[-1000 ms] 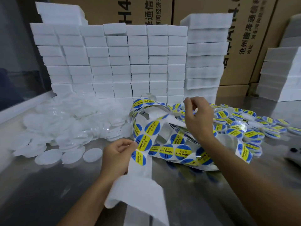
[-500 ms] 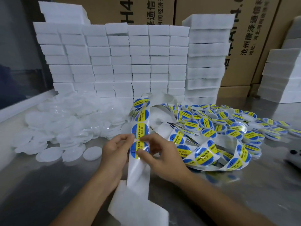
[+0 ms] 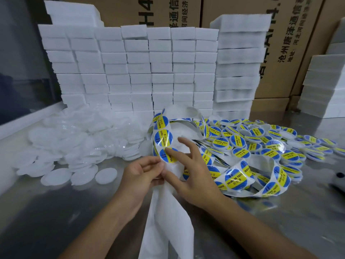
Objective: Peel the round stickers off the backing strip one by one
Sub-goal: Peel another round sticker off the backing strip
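White paper backing strip point(image 3: 168, 212) is pinched by left hand point(image 3: 139, 176) over grey metal table point(image 3: 56, 212). Round blue/yellow sticker point(image 3: 169, 156) is touched w/ index finger & thumb of right hand point(image 3: 194, 176), other fingers spread.

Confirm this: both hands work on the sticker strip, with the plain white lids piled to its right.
Wrong side. The head view shows the plain white lids piled left of the sticker strip; both the left hand and right hand work on it.
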Tool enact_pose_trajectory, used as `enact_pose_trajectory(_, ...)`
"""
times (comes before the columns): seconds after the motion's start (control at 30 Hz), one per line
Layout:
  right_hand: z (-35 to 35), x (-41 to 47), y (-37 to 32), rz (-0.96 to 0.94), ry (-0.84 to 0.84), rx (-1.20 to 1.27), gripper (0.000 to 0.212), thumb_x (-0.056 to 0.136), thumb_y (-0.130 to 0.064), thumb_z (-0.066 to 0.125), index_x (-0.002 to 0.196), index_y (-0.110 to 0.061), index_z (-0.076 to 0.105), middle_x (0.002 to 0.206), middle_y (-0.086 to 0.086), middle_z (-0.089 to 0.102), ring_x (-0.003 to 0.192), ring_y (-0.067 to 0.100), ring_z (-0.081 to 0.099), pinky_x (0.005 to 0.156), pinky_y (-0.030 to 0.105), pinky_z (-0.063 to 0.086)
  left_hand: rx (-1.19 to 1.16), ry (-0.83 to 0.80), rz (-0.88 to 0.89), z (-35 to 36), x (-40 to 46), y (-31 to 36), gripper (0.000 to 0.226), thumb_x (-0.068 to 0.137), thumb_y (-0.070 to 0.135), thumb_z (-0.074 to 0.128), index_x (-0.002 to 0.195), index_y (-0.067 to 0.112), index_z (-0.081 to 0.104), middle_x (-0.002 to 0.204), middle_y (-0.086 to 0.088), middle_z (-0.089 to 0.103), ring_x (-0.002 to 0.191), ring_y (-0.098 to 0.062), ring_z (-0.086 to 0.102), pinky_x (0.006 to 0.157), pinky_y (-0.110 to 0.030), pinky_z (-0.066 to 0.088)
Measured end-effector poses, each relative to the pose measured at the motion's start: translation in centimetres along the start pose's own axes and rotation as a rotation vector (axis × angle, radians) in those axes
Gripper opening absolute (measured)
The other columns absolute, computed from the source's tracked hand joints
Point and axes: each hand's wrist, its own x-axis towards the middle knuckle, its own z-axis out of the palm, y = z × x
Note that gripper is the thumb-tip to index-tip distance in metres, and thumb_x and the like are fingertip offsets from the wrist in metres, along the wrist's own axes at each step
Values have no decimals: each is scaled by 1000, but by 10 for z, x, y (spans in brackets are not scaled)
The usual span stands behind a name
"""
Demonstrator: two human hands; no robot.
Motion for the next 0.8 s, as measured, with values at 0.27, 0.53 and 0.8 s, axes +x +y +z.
enact_pose_trajectory(0.27, -4, 8, 1, -277, 149, -313, 7, 86, -17, 74, 88, -11, 76, 88, 3, 69, 77, 25, 63, 64, 44, 49, 155, 74, 102, 1, -1, -2, 12, 88, 4, 67, 90, 14, 73, 82, -3, 77, 73, -11, 72, 61, -20, 55)
enact_pose_trajectory(0.53, -2, 9, 0, -318, 145, -420, 9, 87, -17, 70, 85, -10, 74, 78, 4, 69, 68, 26, 62, 57, 41, 48, 468, 29, 258, 5, -4, -5, 14, 89, 5, 66, 87, 17, 72, 82, -2, 74, 76, -17, 70, 70, -29, 58)
enact_pose_trajectory(0.8, -1, 7, -3, -273, 127, -371, 9, 86, -19, 72, 86, -11, 77, 77, 1, 70, 68, 21, 64, 57, 39, 50, 483, 26, 327, 3, -6, -2, 20, 88, 0, 66, 82, 19, 71, 80, 3, 74, 74, -4, 69, 70, -14, 52)
